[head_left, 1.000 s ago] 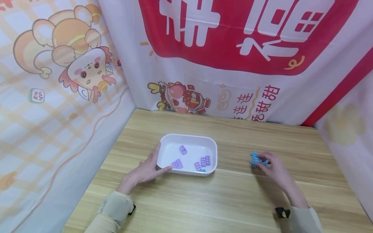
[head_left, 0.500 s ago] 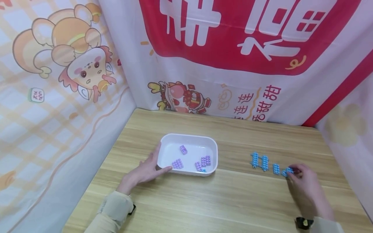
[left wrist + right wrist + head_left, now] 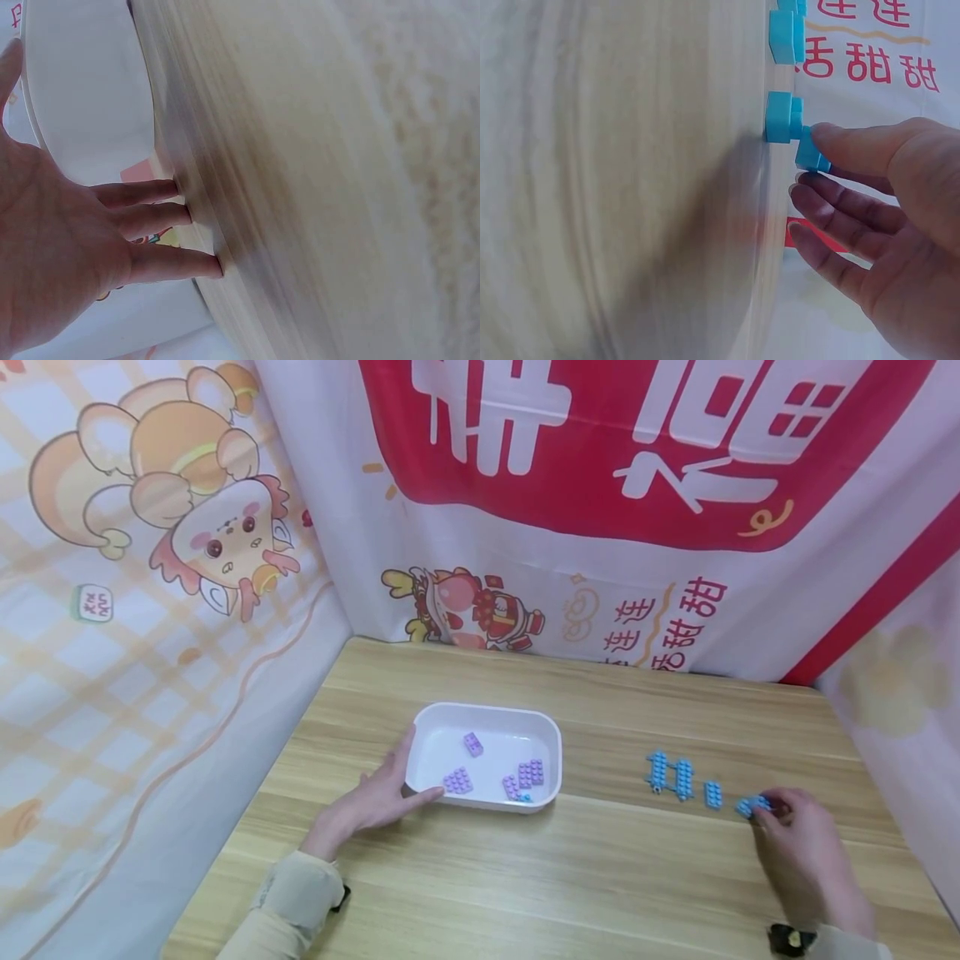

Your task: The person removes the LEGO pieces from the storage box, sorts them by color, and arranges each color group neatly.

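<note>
Your two hands were well apart over the worktop [image 3: 600, 877]. Your left hand [image 3: 375, 797] rested spread at the left end of the white tray [image 3: 517, 722], fingers nearly straight, the thumb lying over the near rim; the left wrist view showed three fingertips down on the wood. Your right hand [image 3: 812, 843] pinched a small blue brick [image 3: 808, 155] between thumb and finger at the right of the worktop. It met a second blue brick [image 3: 778, 118]; whether the two were joined, you couldn't tell.

By the look of it, you were well into setting out the blue pieces. Two knobbed blue strips [image 3: 683, 779] and a single blue block [image 3: 712, 794] already lay in a row, short of the pair at your right hand. The pinched brick was not yet released.

As for what was left, the tray still held the lilac pieces: a small one [image 3: 473, 743] near the middle, a broader one [image 3: 457, 781] by your thumb, and a cluster [image 3: 525, 775] toward the right end. Beside that cluster lay a tiny blue piece [image 3: 524, 797], too small to make out its shape.
</note>
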`<state>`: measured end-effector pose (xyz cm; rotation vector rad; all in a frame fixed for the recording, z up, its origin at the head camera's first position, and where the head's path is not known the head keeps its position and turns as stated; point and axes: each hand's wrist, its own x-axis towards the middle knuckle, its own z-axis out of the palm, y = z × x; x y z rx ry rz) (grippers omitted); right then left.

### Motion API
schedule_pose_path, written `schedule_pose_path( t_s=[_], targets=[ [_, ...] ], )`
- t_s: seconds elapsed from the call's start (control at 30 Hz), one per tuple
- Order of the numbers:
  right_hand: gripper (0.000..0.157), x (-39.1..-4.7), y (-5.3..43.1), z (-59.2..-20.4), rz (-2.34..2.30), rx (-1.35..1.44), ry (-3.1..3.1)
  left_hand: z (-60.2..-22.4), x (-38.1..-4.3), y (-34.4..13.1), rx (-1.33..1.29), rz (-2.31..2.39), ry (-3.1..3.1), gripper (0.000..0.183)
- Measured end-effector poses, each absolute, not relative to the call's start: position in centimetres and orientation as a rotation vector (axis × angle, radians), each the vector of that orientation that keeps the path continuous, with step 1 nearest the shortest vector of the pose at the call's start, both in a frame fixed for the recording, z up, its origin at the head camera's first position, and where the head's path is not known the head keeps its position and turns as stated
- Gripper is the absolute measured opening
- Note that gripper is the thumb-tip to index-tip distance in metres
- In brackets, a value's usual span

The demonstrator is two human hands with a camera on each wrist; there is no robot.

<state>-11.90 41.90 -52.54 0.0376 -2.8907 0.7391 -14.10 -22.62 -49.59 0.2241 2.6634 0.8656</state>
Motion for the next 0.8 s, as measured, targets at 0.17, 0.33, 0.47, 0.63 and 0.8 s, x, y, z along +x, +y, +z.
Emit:
schedule_pose_path(
  t_s=[0.17,0.33,0.47,0.63,0.8],
  targets=[
    [0.022,-11.5,42.2,-52.5,0.688,0.021,-2.878,-49.4,-14.1,-22.6,0.218,0.866,2.660,0.125],
    [0.021,-11.5,41.6,-52.6,0.662,0.028,-2.887,-49.3,-14.1,-22.6,0.215,0.859,2.661,0.125],
    [0.021,-11.9,40.7,-52.8,0.678,0.069,-2.877,-49.3,-14.1,-22.7,0.209,0.862,2.661,0.125],
    [0.019,-12.2,40.1,-53.2,0.679,0.130,-2.847,-49.5,-14.0,-22.7,0.212,0.866,2.661,0.125],
    [0.016,-11.9,40.2,-53.2,0.708,0.110,-2.850,-49.5,-14.0,-22.7,0.226,0.870,2.664,0.124]
  ],
)
